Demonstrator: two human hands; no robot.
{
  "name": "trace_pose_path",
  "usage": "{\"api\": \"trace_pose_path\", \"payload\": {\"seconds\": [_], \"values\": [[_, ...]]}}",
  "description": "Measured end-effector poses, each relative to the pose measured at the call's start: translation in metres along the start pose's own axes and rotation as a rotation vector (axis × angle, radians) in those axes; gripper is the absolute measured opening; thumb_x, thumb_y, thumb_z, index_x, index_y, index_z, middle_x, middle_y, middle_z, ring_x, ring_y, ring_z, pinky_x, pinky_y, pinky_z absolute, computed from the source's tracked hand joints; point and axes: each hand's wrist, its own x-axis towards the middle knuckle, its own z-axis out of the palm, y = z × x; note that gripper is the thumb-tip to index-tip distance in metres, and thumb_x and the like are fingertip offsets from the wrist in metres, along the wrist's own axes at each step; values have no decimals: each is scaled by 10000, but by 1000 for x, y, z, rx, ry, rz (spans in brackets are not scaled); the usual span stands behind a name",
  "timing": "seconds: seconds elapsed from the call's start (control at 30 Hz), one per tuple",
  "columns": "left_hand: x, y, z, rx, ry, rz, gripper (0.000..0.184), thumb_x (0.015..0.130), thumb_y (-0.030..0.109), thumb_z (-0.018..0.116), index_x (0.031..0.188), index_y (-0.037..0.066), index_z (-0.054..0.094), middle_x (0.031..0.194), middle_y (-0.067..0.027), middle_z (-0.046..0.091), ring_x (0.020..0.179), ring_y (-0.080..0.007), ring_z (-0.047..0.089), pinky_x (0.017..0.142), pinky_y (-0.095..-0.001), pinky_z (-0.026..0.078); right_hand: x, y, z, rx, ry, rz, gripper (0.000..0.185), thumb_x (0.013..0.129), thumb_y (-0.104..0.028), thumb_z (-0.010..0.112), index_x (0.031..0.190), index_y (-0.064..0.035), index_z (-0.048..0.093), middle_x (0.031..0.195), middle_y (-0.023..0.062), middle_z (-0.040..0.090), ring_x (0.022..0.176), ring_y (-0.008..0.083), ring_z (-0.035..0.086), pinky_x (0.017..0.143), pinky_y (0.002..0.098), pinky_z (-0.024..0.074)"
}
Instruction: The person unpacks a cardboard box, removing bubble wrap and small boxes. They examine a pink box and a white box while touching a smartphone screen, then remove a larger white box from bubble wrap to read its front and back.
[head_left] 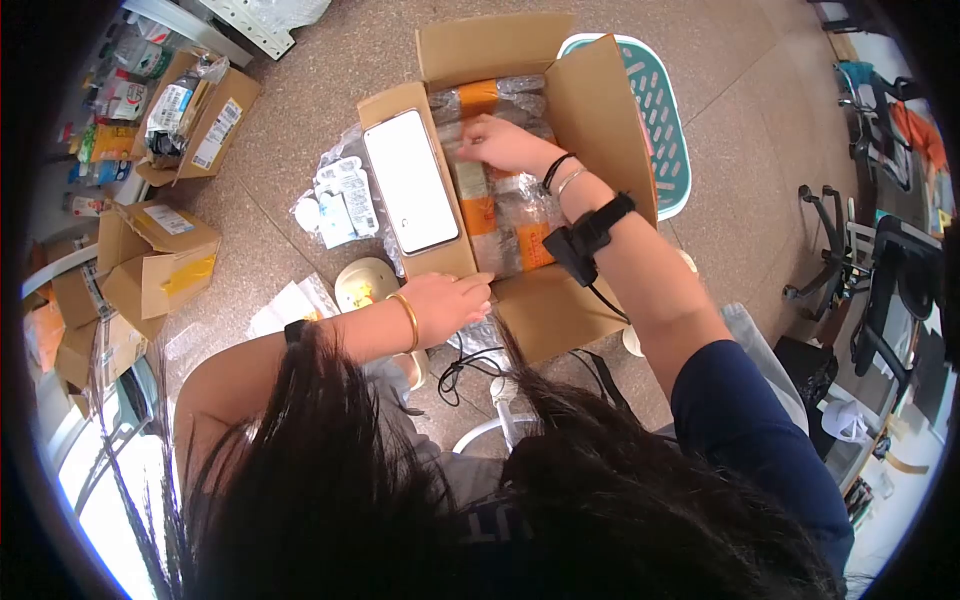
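An open cardboard box holds rows of plastic-wrapped packs with orange labels. My right hand is over the packs in the upper part of the box, its fingers bent and pressed together; what they grip, if anything, is too small to make out. At the box's near left corner lies my left hand, palm down, with its fingers stretched toward the edge and nothing visible in it. A phone with a white screen rests on the box's left flap.
A green and white basket stands behind the box's right side. Clear plastic bags with white packets lie on the floor to the left. More cartons are at the far left, and a black chair is at the right.
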Motion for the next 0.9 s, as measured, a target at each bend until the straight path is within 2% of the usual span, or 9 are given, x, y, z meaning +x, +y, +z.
{"api": "trace_pose_path", "payload": {"seconds": [0.13, 0.2, 0.43, 0.57, 0.63, 0.67, 0.73, 0.83, 0.9], "values": [[6, 0, 2, -50, 14, -58, 196, 862, 236, 412, 884, 42, 431, 912, -110, 504, 860, -280, 521, 735, -389, 419, -18, -5, 17, -395, 347, -149, 247, 712, -213, 641, 641, -30, 491, 922, 126, 498, 813, 223, 459, 728, 286, 388], [6, -1, 4, -45, 80, 1, 191, 861, 232, 410, 876, 43, 431, 877, -105, 498, 841, -279, 519, 729, -394, 414, -26, -2, 12, 214, 139, -91, 260, 750, -176, 630, 612, -84, 430, 896, 65, 435, 880, 141, 437, 734, 265, 350], [6, -6, 8, -49, 183, 72, 213, 850, 234, 435, 831, 24, 403, 807, -129, 486, 797, -305, 489, 704, -392, 381, -63, -18, 10, 841, 163, -206, 244, 688, -121, 659, 595, -78, 438, 1196, 75, 415, 1059, 168, 391, 863, 286, 311], [6, -7, 8, -41, 202, 89, 221, 850, 245, 435, 831, 26, 410, 819, -134, 488, 807, -305, 488, 715, -389, 378, -87, -26, 3, 756, 164, -303, 222, 695, -112, 657, 614, -85, 452, 1241, 92, 383, 1088, 165, 363, 880, 296, 304], [7, -7, 8, -32, 163, 69, 224, 852, 251, 429, 841, 27, 420, 838, -134, 495, 819, -301, 491, 725, -384, 379, -105, -48, -4, 0, 338, -258, 224, 721, -27, 620, 612, -96, 437, 1254, 76, 340, 1010, 107, 424, 800, 259, 357], [7, -7, 7, -20, 123, 53, 228, 855, 256, 424, 852, 29, 430, 857, -134, 503, 832, -296, 494, 734, -379, 381, -109, -47, 0, 0, 337, -259, 224, 721, -27, 620, 612, -96, 437, 1254, 76, 340, 1010, 107, 424, 800, 259, 357], [6, -4, 4, 21, 124, 50, 230, 852, 255, 428, 878, 27, 445, 884, -133, 511, 845, -290, 500, 739, -375, 384, -114, -44, 7, 402, 332, -73, 225, 734, -88, 626, 627, -87, 428, 1059, 63, 488, 758, 90, 464, 726, 248, 395], [5, -5, 5, 84, 140, 69, 245, 846, 252, 436, 926, 23, 468, 936, -128, 524, 873, -281, 508, 754, -366, 389, -133, -46, 14, 699, 238, 17, 230, 757, -85, 608, 645, -82, 408, 767, -26, 451, 609, 41, 379, 600, 229, 387], [5, -7, 6, 108, 155, 93, 255, 843, 251, 440, 948, 21, 478, 962, -124, 528, 889, -279, 509, 763, -363, 392, -146, -52, 17, 743, 312, -10, 230, 767, -73, 596, 648, -82, 399, 711, -46, 386, 607, 31, 351, 580, 216, 361]]}}
